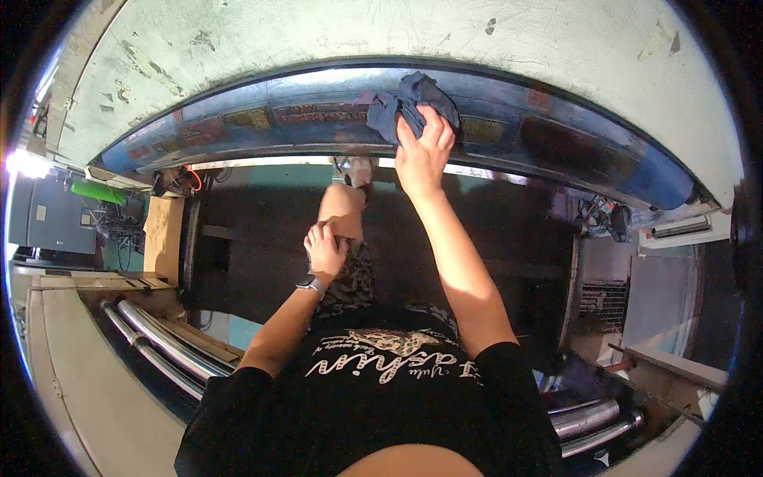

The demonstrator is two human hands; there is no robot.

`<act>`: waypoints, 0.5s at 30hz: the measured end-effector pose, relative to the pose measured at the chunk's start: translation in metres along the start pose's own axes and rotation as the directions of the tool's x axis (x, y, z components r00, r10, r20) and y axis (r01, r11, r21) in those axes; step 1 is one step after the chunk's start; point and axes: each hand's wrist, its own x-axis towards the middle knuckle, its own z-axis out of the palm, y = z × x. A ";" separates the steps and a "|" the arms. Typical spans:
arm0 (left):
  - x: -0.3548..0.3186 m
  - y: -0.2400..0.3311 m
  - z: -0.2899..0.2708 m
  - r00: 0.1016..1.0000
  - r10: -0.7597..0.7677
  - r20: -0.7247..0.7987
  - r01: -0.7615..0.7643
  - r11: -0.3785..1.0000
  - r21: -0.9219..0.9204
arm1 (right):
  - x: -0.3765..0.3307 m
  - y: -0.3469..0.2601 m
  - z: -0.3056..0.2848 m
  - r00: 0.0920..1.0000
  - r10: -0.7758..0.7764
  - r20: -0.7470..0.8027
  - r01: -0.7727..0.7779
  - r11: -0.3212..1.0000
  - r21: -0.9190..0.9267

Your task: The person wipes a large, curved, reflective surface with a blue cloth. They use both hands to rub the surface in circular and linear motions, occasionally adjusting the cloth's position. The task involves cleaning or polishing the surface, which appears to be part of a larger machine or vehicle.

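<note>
A crumpled dark blue-grey rag [401,109] is bunched under my right hand [427,151], whose fingers press it onto a long roller. The blue roller [318,95] spans the view from left to right, with dark, reddish and yellowish rectangular patches along its surface. My right arm reaches forward to the roller's middle. My left hand [326,250], with a watch [310,284] on its wrist, rests on my bare bent knee [342,213]. Its fingers are loosely curved and hold no object. Part of the roller lies hidden behind the rag.
A scuffed pale machine cover [381,36] curves above the roller. Shiny metal rollers [155,338] lie at the lower left, others [584,419] at the lower right. Cardboard [163,238] stands at left, near a green cylinder [97,191]. Cables and fittings [606,216] sit by the roller's right end.
</note>
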 end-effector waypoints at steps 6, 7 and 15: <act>0.001 0.005 0.022 0.997 0.023 0.073 -0.024 0.999 0.023 | -0.019 0.015 0.000 0.999 -0.008 -0.031 0.009 1.000 0.019; 0.001 0.001 0.024 0.997 0.013 0.076 -0.013 1.000 0.006 | -0.026 0.017 -0.003 1.000 0.012 -0.006 -0.012 1.000 0.018; 0.007 -0.002 0.017 0.991 0.087 0.101 -0.089 0.996 0.017 | -0.045 0.017 -0.051 0.967 0.206 0.151 -0.231 0.957 0.174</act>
